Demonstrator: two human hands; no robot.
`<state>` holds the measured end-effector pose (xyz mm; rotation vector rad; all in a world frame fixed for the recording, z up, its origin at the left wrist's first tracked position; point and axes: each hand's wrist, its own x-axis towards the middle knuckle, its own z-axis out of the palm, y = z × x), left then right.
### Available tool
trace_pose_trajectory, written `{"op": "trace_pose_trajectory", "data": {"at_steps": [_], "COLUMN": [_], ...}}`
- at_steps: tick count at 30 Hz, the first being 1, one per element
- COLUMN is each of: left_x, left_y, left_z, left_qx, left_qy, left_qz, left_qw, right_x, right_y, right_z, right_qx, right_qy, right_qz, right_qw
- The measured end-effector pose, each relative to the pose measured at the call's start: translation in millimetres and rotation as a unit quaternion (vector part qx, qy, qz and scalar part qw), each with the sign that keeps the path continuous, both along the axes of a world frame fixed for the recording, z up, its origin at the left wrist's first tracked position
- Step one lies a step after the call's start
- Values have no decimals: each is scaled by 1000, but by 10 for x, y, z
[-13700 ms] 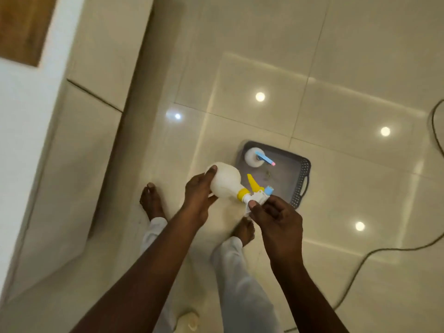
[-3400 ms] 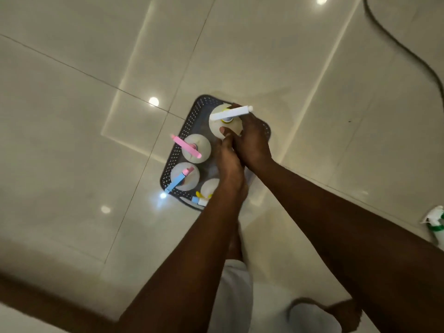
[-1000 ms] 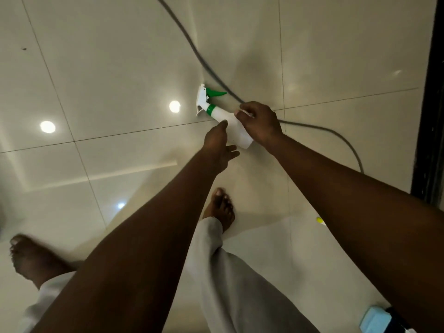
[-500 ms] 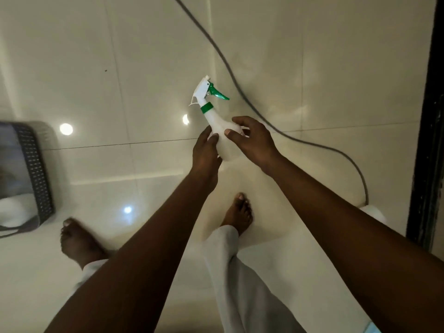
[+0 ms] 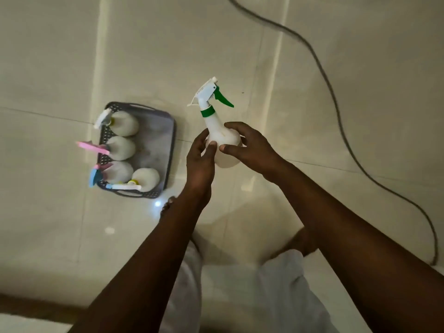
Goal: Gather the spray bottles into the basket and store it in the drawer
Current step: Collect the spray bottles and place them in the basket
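I hold a white spray bottle with a green collar and trigger [image 5: 222, 131] upright in the air, just right of the basket. My left hand [image 5: 200, 162] grips its left side and my right hand [image 5: 247, 147] wraps its round body from the right. The grey perforated basket [image 5: 165, 150] sits on the floor at middle left. Several white spray bottles stand inside it along its left and near sides: one with a white head [image 5: 125, 122], one with a pink trigger [image 5: 121, 147], one with a blue and pink trigger [image 5: 117, 171], one with a yellow collar [image 5: 146, 180].
A dark cable [image 5: 336, 104] curves over the glossy beige floor tiles from the top middle down to the right edge. My white trouser legs [image 5: 252, 296] and a bare foot [image 5: 302, 241] are below my arms. A dark strip [image 5: 36, 308] runs along the bottom left.
The view has swung left with the green-trigger bottle, so the whole basket with its bottles is now in sight beside my hands. Both hands keep their hold on the bottle.
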<state>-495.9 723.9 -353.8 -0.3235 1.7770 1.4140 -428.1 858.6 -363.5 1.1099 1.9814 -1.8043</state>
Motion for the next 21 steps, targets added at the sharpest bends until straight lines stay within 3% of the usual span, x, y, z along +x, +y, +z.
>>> {"op": "trace_pose_trajectory", "data": {"at_steps": [6, 17, 21], "left_x": [-795, -1488, -1668], "left_y": [-843, -1504, -1499], "left_z": [-140, -653, -906], "left_qx": [-40, -123, -113], "left_qy": [41, 16, -34], "left_qz": [56, 113, 223], "left_qw": [997, 986, 968], "right_x": [-944, -1848, -1953], "right_y": [-730, -1705, -1879], "right_z": [-131, -967, -1238], "right_qx": [-25, 119, 152], "right_qy": [29, -8, -18], "right_qz": [79, 285, 295], "right_qw": [996, 951, 943]}}
